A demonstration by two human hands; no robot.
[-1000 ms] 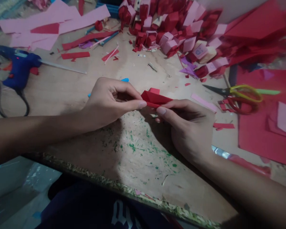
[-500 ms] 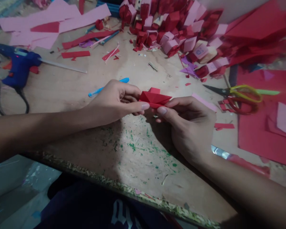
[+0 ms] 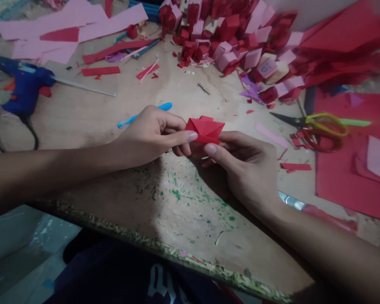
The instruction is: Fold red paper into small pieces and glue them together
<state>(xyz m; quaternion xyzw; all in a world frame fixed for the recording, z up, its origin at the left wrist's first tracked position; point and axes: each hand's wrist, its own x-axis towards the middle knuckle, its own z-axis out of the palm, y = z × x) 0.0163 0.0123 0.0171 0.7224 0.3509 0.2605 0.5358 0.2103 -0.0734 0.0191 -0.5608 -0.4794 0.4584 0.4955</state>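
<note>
- Folded red paper (image 3: 206,129): held up between both hands, above the middle of the desk (image 3: 190,219); creased into slanting flaps, small tab standing at its top.
- Left hand (image 3: 158,133): gripping the paper's left end, thumb across the front, fingers behind.
- Right hand (image 3: 248,164): fingers curled at the paper's lower right end, thumb tip by its lower edge; cannot tell whether it pinches.
- Blue pen (image 3: 164,107): lies just beyond the left hand, partly hidden by it.
- Glue gun (image 3: 27,84): blue, toward the desk's left edge, pale stick pointing inward, black cord looping below.
- Pink paper (image 3: 114,26): overlapping pieces toward the far left corner.
- Red strip (image 3: 100,71): flat, between glue gun and far edge.
- Paper-wrapped blocks (image 3: 226,59): red and pink, heaped along the far edge.
- Scissors (image 3: 324,120): yellow and orange handles, right of the right hand, blades pointing inward.
- Red sheet (image 3: 335,181): flat toward the right edge, scissors' handles beside its left border.
- Green flecks (image 3: 176,194): scattered between the hands and the rough near edge.
</note>
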